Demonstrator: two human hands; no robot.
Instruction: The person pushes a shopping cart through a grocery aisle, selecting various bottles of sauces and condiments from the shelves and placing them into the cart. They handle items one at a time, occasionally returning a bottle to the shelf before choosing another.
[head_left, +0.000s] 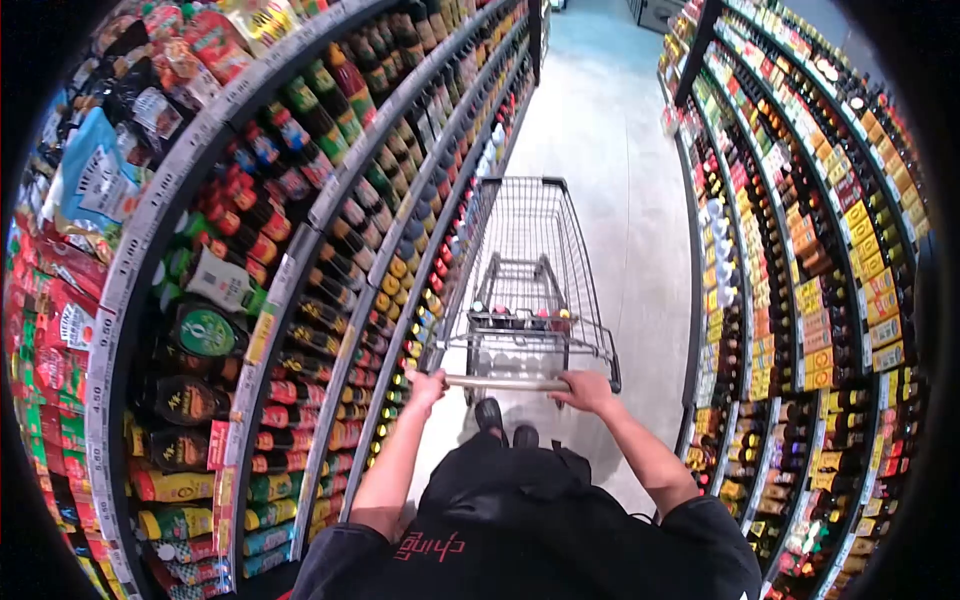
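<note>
A wire shopping cart (pixel 520 240) stands in front of me in the aisle, its basket pointing up the aisle. My left hand (pixel 427 387) is closed round the left end of the cart handle (pixel 505 382). Round the right end of the same handle, my right hand (pixel 584 389) is wrapped. A few small items, too small to name, show near the rear of the cart. The left hand is close to the left shelf edge.
Tall shelves (pixel 345 190) with bottles and pouches run along the left, with price strips on their edges. More shelves (pixel 745 190) of bottles and boxes line the right. Pale floor (pixel 610 140) stretches ahead between them. My shoes (pixel 489 414) are behind the cart.
</note>
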